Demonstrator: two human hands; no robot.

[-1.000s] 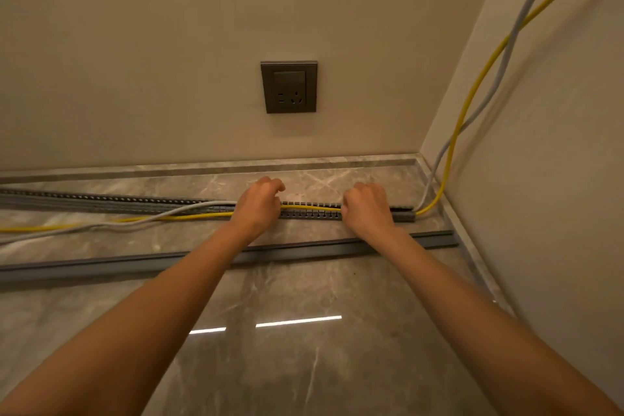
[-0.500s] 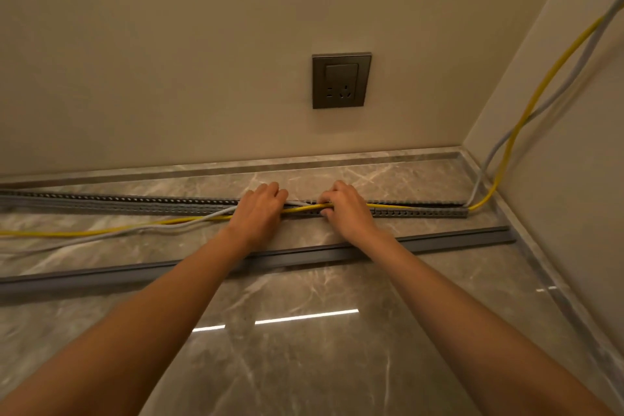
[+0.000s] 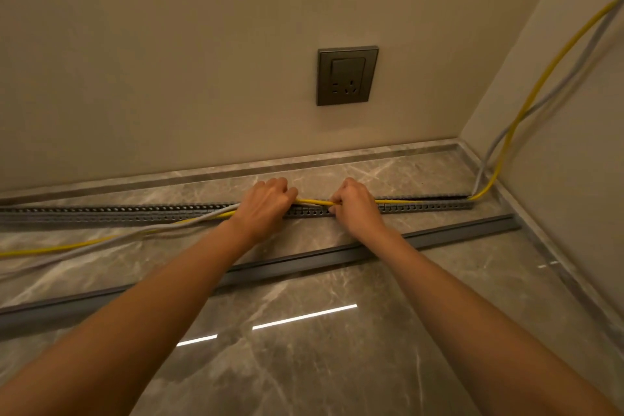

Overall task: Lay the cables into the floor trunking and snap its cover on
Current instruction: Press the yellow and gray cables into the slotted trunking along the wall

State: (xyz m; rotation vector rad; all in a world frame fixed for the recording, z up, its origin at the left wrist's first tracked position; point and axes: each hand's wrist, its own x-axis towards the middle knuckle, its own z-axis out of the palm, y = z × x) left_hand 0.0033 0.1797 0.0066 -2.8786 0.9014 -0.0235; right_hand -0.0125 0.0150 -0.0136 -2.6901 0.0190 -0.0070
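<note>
Two bare forearms reach fwd from the bottom edge across the glossy marble floor, which shows bright strip reflections.

Landmark = the slotted trunking, a grey perforated channel lying on the floor parallel to the back wall, running from the left edge almost to the right-hand corner.

Nearer than the trunking, roughly parallel to it and apart from it: the trunking cover, a plain dark grey strip flat on the floor, not fitted. Both forearms pass over it.

At the trunking, about mid-length: left hand and right hand side by side with a short gap between. Left-hand fingers curled closed over the yellow cable and the channel's top; right-hand fingers pinched closed on the same cable. A short yellow stretch shows between the hands, just above the slots.

Right of the right hand the yellow cable lies along the trunking to its end, then climbs the right-hand wall with the grey cable beside it. Whether the grey one sits inside the channel on that stretch, can't tell.

Left of the left hand both cables come out over the trunking's near side and trail loose across the floor toward the left edge, not in the channel.

Beyond the trunking: marble skirting along the wall base, and above it a dark wall socket on the beige back wall.
</note>
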